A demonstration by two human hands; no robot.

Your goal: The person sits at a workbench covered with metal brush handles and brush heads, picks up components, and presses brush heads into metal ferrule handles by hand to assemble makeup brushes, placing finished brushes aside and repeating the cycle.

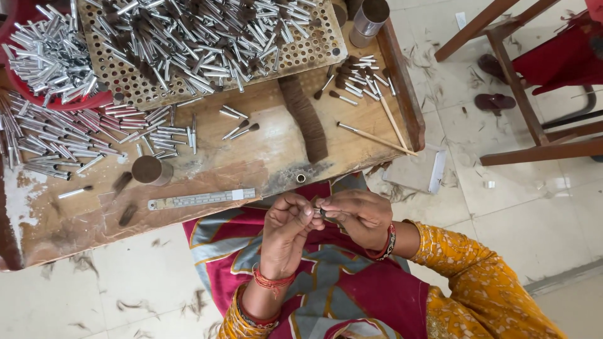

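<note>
A small metal tube [321, 212], thin and shiny, sits pinched between both my hands just below the near edge of the wooden worktop [264, 157]. The fingers of my left hand [286, 229] are closed together on one end; those of my right hand [361, 216] clamp the other. On the worktop, straight above the tube, lies a flat steel ruler [201, 199]; beyond it, a brown bundle of hair [306, 119], a round tin cup [151, 170], and a perforated board [301, 50] heaped with loose silver tubes.
</note>
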